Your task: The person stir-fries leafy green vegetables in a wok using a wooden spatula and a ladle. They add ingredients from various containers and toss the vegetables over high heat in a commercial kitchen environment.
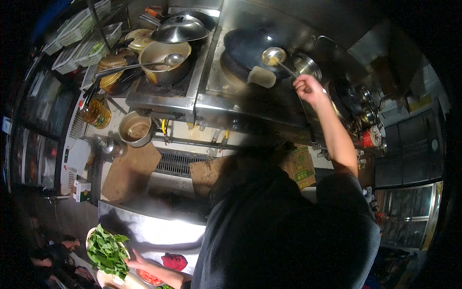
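My right hand [306, 86] grips the handle of a metal ladle [274, 57], whose bowl, with something yellowish in it, hangs over a large black wok [245, 47] on the stove. A pale flat spatula [262, 77] lies at the wok's near rim. At the lower left, my left hand [136, 261] touches the rim of a container [90, 234] heaped with green leafy vegetables [107, 251]; whether its fingers close on the rim I cannot tell. Beside that hand are a bowl of orange-red pieces [149, 277] and a dark red item [174, 261] on the steel counter [158, 231].
A pot [164, 77] with another ladle [174, 60] across it stands on the left burner, a lidded pan [180, 30] behind. An oil jug [95, 113] and a saucepan [135, 129] stand left. Cardboard [131, 171] covers the floor. Another person [54, 253] is partly visible, lower left.
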`<action>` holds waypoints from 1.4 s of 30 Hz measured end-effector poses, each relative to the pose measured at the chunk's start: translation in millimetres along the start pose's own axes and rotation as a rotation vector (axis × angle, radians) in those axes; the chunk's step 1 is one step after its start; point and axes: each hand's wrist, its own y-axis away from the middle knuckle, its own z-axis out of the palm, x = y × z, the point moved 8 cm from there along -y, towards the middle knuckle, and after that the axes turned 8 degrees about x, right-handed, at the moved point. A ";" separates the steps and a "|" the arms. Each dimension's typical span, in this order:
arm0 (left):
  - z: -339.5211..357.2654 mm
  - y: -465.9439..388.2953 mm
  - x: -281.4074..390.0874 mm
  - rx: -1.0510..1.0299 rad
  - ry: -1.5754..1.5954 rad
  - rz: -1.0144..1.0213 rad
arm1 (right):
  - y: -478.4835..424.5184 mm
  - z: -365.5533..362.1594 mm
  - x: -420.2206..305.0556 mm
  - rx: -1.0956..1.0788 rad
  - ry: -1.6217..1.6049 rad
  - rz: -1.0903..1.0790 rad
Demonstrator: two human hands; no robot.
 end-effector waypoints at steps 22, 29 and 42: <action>386.4 514.2 -165.0 -0.494 -0.155 -0.019 | -134.3 -116.7 -70.7 0.077 1.538 -0.679; 574.2 628.9 -265.9 -0.909 -0.479 -0.126 | -140.3 -197.2 -64.5 -0.156 0.701 -0.847; 757.1 800.1 -401.9 -1.251 -0.904 1.787 | -136.9 -163.7 -57.2 -0.208 0.768 -0.779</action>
